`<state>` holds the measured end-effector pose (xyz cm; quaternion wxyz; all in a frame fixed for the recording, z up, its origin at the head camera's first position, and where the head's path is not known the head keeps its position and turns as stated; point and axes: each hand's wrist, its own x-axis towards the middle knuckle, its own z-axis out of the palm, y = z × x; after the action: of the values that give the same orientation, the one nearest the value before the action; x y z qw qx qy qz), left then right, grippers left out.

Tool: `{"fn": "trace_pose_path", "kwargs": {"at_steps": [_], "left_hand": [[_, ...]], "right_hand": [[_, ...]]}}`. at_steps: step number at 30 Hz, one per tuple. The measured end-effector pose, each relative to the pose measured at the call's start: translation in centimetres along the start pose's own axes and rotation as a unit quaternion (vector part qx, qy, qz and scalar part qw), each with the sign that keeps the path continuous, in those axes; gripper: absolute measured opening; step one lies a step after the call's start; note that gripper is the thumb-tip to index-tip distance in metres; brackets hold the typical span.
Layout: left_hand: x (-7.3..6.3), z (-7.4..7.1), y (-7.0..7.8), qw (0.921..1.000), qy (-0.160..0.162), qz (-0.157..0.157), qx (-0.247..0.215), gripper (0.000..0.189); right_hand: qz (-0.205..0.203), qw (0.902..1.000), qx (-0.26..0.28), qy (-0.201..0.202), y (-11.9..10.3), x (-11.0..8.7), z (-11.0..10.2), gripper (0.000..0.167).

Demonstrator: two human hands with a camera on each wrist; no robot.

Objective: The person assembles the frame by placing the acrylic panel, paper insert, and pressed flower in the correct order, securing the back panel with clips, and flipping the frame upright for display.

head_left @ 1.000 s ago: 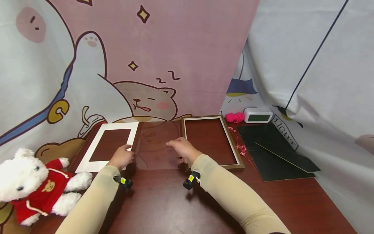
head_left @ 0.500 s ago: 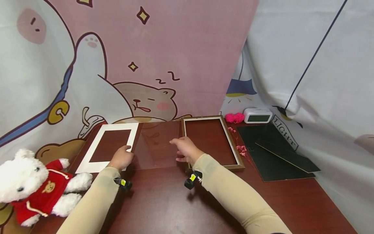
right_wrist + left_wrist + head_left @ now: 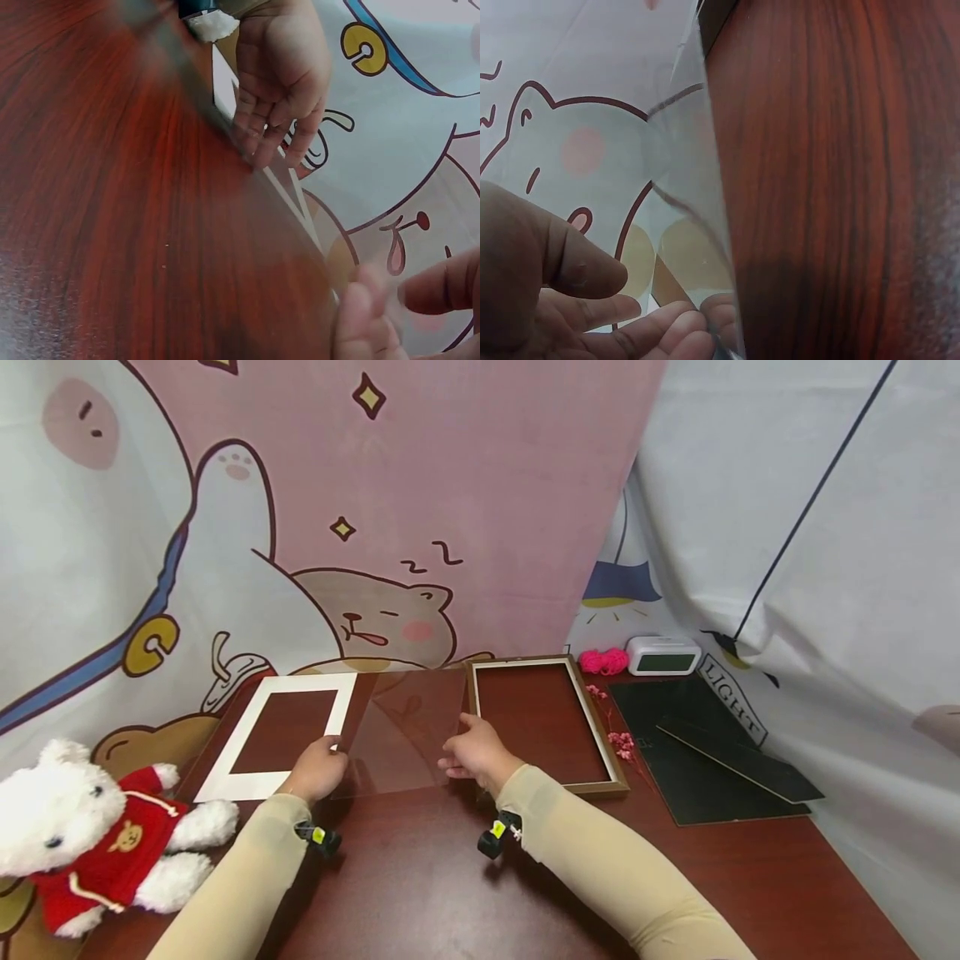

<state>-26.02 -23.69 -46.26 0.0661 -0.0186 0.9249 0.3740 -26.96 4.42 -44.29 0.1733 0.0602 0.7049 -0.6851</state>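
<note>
A thin clear sheet (image 3: 405, 735), glass or plastic, spans the space between my two hands above the table. My left hand (image 3: 317, 768) holds its left edge; in the left wrist view the thumb (image 3: 585, 270) and curled fingers lie about it. At the other edge my right hand (image 3: 480, 753) grips the sheet, its fingers partly blurred in the right wrist view. Just left of the sheet lies a white mat (image 3: 217, 787) with a rectangular opening. Behind my right hand is an empty picture frame (image 3: 606, 760), gold-brown outside with a pale inner edge.
Black backing boards (image 3: 660, 785) lie at the right, one propped askew. Pink flowers (image 3: 621, 743), pink yarn (image 3: 602, 662) and a white digital clock (image 3: 663, 657) stand near the frame. A white plush bear (image 3: 112, 852) sits at the left. A printed curtain (image 3: 487, 485) closes the back.
My right hand has shifted a little rightward and its fingers have drawn in at the sheet's edge. Reflections in the sheet have changed. The left hand has barely moved.
</note>
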Motion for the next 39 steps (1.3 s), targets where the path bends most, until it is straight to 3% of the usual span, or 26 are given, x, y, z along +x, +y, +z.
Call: {"fn": "trace_pose_path", "kwargs": {"at_steps": [7,10,14,17,24,28,34,39], "left_hand": [[-0.3,0.4,-0.3,0.9992,-0.003,-0.004,-0.038,0.066],[-0.5,0.6,-0.4,0.9959,0.002,-0.014,-0.089,0.067],[-1.1,0.9,-0.1,0.9842,0.012,-0.02,-0.176,0.06],[-1.7,1.3,0.6,0.9748,0.015,-0.003,-0.223,0.056],[-2.6,3.1,2.9,0.9627,0.012,0.051,-0.266,0.055],[-2.3,4.6,3.9,0.9592,0.006,0.063,-0.276,0.056],[-1.3,7.3,5.6,0.9442,-0.017,0.079,-0.319,0.061],[-0.2,8.8,7.1,0.9383,-0.039,0.099,-0.329,0.064]], "right_hand": [[-0.017,0.9991,0.036,-0.015,0.1,-0.2,-0.6,0.079],[-0.034,0.9983,0.04,-0.023,0.4,-0.5,-1.4,0.076],[-0.047,0.9981,0.024,-0.032,1.0,-0.9,-2.9,0.073],[-0.053,0.9978,0.007,-0.038,1.4,-1.5,-4.2,0.073],[-0.075,0.9963,-0.022,-0.037,1.6,-2.6,-8.1,0.076],[-0.076,0.9958,-0.037,-0.035,1.4,-2.7,-10.6,0.074],[-0.072,0.995,-0.06,-0.034,1.3,-2.6,-14.2,0.071],[-0.063,0.9942,-0.083,-0.026,1.6,-2.5,-17.0,0.071]]}}
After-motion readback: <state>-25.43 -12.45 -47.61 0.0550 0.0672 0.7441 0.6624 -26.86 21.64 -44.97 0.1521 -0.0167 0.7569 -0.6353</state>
